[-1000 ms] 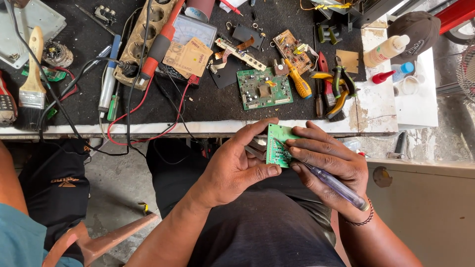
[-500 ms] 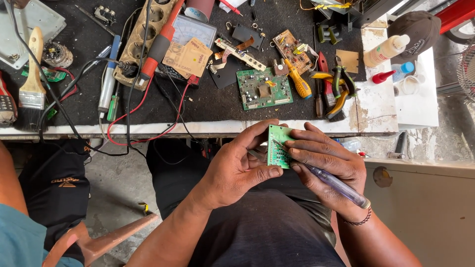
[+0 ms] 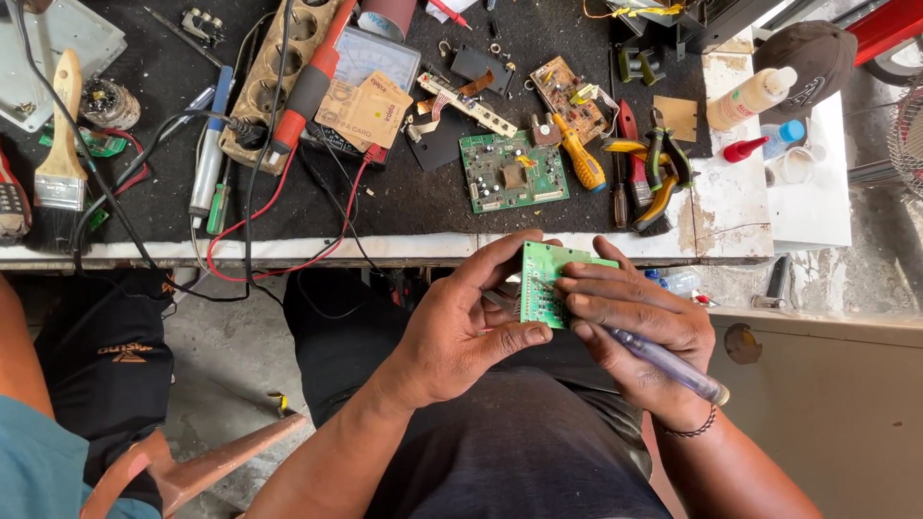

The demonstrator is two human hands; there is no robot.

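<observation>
My left hand (image 3: 461, 332) grips a small green circuit board (image 3: 543, 279) over my lap, thumb on its lower edge and fingers curled behind it. My right hand (image 3: 630, 322) rests on the board's right side and holds a clear-handled purple screwdriver (image 3: 668, 365), its handle pointing back toward my wrist and its tip hidden under the fingers against the board. Both hands sit just below the front edge of the workbench (image 3: 385, 248).
The bench carries a larger green circuit board (image 3: 511, 171), a yellow screwdriver (image 3: 579, 159), pliers (image 3: 659, 168), a red probe (image 3: 308, 91), a paintbrush (image 3: 62, 144), cables and a power strip (image 3: 279, 77). Bottles (image 3: 750, 96) stand at right. Another person's arm (image 3: 29, 423) is at lower left.
The board has tilted slightly in my hands and my right fingers have shifted a little on it. Nothing else moved.
</observation>
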